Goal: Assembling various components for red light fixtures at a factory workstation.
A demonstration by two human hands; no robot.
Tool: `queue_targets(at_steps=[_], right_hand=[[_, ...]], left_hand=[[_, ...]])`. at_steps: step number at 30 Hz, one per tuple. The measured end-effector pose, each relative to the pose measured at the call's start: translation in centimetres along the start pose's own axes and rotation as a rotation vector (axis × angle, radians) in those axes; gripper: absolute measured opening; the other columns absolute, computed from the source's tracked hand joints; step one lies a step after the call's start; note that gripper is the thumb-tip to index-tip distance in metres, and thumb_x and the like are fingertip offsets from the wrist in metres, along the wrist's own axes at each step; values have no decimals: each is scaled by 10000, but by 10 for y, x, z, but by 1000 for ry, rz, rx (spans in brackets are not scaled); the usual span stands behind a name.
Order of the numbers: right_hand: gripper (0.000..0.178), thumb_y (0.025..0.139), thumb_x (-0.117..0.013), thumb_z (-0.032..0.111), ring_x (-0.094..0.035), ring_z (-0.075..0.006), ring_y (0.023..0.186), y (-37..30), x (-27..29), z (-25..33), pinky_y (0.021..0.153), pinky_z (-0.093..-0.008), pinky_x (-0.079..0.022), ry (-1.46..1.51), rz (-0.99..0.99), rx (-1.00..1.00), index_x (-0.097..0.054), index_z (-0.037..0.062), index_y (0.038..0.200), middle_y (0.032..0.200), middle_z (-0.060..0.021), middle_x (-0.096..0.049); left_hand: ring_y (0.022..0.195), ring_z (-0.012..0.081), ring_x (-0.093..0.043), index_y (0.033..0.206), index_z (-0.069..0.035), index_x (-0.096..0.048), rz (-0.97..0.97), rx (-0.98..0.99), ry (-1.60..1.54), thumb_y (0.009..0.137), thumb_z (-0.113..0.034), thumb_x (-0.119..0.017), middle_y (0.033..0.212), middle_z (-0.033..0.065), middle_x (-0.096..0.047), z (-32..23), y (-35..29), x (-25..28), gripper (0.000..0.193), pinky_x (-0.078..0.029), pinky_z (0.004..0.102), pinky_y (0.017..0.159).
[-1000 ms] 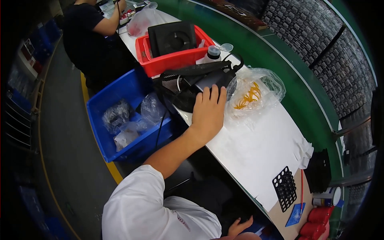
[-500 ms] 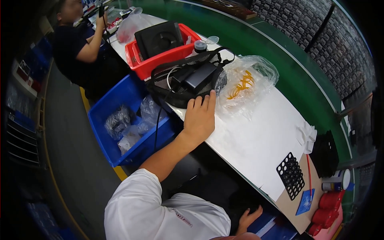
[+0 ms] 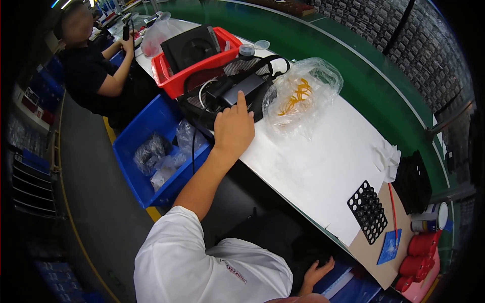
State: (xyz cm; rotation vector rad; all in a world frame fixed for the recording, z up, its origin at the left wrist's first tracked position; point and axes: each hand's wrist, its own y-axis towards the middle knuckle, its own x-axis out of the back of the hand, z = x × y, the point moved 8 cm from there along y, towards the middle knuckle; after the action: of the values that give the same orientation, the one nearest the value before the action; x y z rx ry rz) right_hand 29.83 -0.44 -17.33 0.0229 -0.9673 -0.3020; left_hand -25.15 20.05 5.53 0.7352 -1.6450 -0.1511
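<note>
Just beside left hand (image 3: 235, 129), open tabletop (image 3: 308, 161).

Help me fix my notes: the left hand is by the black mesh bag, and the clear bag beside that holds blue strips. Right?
The strips in that clear bag are yellow, not blue, as the head view shows; the left hand is by the black mesh bag.

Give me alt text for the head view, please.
A person's left hand points toward a dark boxlike object in a black mesh bag on a white table. Beside the bag are a red bin and clear plastic with yellow strips.
</note>
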Motion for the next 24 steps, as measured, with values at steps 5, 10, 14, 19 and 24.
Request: queue_targets(at_steps=[5,10,14,19,24], right_hand=[[605,835,-559,112,-395,-446,1280,4,-1,1,1084,-479,-347,17,-5,-5,-381,-71,1383,1393,-288,-372],[595,826,-559,62,-412,-433,1261,8,-2,4,1058,-458,-379,29,-9,-8,-390,-57,1383,1383,-276,-382],[597,814,-560,34,-417,-433,1254,10,-5,1,1051,-452,-389,20,5,12,-394,-52,1381,1383,-274,-382],[595,810,-560,16,-423,-425,1248,9,-4,4,1043,-449,-396,27,3,6,-396,-51,1378,1385,-269,-382],[592,815,-559,13,-421,-415,1247,8,-3,1,1029,-439,-400,43,11,-5,-394,-49,1380,1397,-264,-375]], left_hand=[[753,333,-630,1296,-56,-555,-212,-68,13,870,-161,-649,925,137,-663,4,4,21,449,-515,433,703],[865,339,-678,1284,-61,-546,-176,-40,-48,820,-200,-721,1150,116,-641,4,23,34,515,-551,422,717],[841,353,-705,1342,-33,-453,84,41,122,736,-319,-804,1170,140,-640,6,40,11,757,-568,443,708],[846,352,-707,1083,-18,-608,227,99,201,713,-319,-824,1053,176,-676,15,58,-1,523,-573,438,725],[881,349,-703,1008,-37,-629,212,83,212,700,-304,-832,1026,174,-678,12,64,2,455,-571,438,748]])
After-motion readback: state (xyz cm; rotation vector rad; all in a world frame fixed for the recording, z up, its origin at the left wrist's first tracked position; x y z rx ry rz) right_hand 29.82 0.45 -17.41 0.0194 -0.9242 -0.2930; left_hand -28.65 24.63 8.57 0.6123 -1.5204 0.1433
